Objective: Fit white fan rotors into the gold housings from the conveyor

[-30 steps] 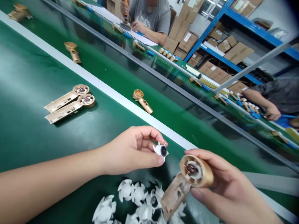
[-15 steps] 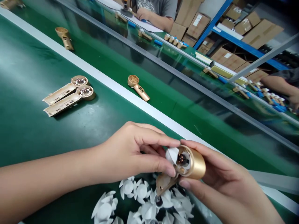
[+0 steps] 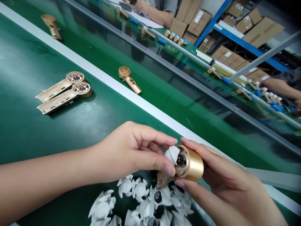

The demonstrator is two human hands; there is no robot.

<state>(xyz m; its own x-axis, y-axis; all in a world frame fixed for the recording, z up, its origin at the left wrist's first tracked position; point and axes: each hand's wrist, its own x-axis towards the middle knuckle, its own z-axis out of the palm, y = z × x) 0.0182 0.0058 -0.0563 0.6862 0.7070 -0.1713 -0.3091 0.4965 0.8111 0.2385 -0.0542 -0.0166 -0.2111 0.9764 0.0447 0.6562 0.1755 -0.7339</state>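
Between thumb and fingers, my left hand [image 3: 138, 150] pinches a white fan blade [image 3: 172, 153] at the open face of a gold handheld-fan housing [image 3: 194, 164]. My right hand [image 3: 225, 179] grips that housing round its round head from the right. Dark and coppery motor parts show inside the opening, partly hidden by the blade. The housing's handle points down and left, mostly covered by my left hand. Below both hands lies a pile of white fan blades [image 3: 141, 190]. Whether the blade sits on the motor shaft, I cannot tell.
Two gold half-housings with motors [image 3: 63, 94] lie on the green bench to the left. Beyond a white strip [image 3: 113, 84], gold housings [image 3: 129, 80] rest on the green belt. Across it, co-workers' arms [image 3: 162, 15] are near more parts. Cartons [image 3: 225, 53] stand behind.
Both hands have shifted slightly left with the housing, which has turned so its opening faces more to the left. The belt housings appear farther left and up in view.
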